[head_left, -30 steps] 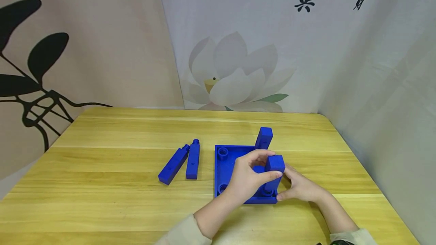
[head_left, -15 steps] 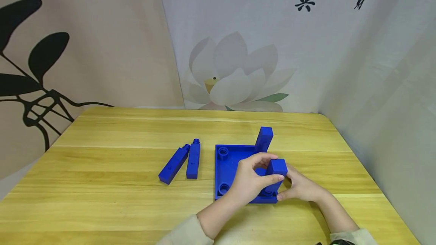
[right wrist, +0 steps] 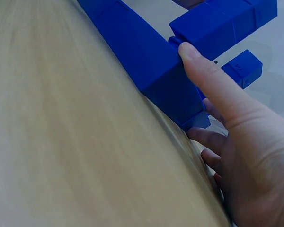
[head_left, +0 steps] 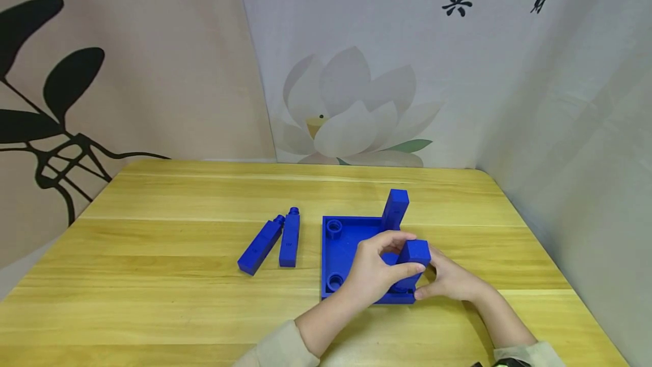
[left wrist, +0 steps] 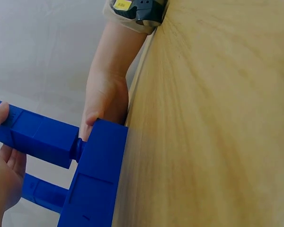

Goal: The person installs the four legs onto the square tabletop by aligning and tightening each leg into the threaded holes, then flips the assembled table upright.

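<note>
A blue square base (head_left: 351,242), with a low raised rim and round corner sockets, lies on the table. My left hand (head_left: 376,266) grips a blue square leg (head_left: 416,251), thumb in front and fingers behind, over the near right corner. In the left wrist view, the narrow end of that leg (left wrist: 38,136) meets the base (left wrist: 97,175). My right hand (head_left: 450,279) holds the same corner, with its thumb (right wrist: 206,71) on the rim and fingers along the side. Another blue leg (head_left: 395,208) stands upright at the far right corner.
Two loose blue legs, one slanted (head_left: 261,246) and one straighter (head_left: 289,239), lie left of the base with their narrow ends away from me. Both left sockets, including the near one (head_left: 334,282), show open rings. A cloth backdrop rises behind the wooden table (head_left: 168,276).
The leg in my left hand has gone down a little and slightly right, and its lower end sits deeper at the corner. My right hand stays almost where it was.
</note>
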Action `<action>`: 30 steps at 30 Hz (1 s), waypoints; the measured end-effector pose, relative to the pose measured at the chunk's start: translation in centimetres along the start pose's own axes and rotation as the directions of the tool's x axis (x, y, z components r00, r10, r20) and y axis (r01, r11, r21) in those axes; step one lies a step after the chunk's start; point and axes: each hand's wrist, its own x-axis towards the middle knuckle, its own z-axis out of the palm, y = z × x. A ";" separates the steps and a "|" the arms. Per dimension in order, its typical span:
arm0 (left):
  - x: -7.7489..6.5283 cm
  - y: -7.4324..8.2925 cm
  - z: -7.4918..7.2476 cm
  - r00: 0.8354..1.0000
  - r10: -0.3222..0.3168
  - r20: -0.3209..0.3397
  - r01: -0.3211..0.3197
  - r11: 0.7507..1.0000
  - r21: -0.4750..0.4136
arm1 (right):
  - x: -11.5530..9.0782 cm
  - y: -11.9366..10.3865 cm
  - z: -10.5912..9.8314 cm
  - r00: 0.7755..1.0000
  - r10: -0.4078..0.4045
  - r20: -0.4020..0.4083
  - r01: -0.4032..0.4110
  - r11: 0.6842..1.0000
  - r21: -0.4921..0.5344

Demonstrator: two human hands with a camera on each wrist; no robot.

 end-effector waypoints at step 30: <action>-0.2 0.0 0.3 0.996 0.035 0.079 -0.041 0.996 0.079 | 0.2 0.0 0.0 0.999 -0.036 0.033 0.033 0.996 0.079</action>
